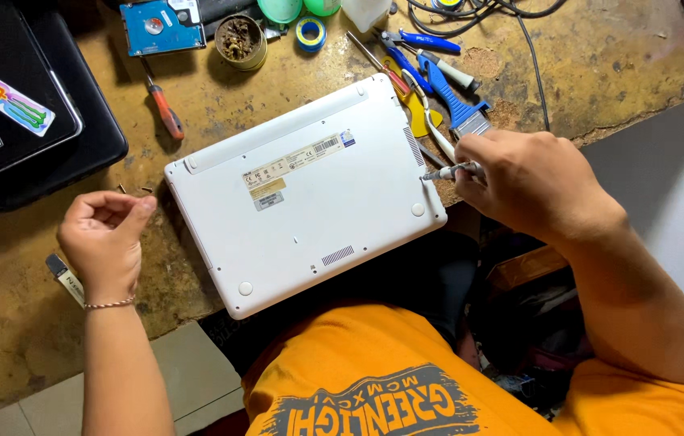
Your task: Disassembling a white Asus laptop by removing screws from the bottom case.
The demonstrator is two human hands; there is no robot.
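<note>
White laptop (301,194) lies base-up on bench (616,56), its near corner overhanging the edge. Likely a rigid but scuff-prone plastic shell, light; best gripped along both long sides. Right hand (531,182) pinches a small screwdriver (448,171), tip at the right edge. Left hand (104,234) loosely curled, fingertips together, contents unclear. Tools crowd the far side; open room left.

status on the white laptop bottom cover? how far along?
Early. Done: the white laptop lies bottom-up on the workbench; a few small dark bits, maybe screws, lie by its left corner. In hand: the right hand holds a screwdriver tip at the right edge; the left hand is cupped, contents unclear. Left: the bottom cover is on, seated all round.
</note>
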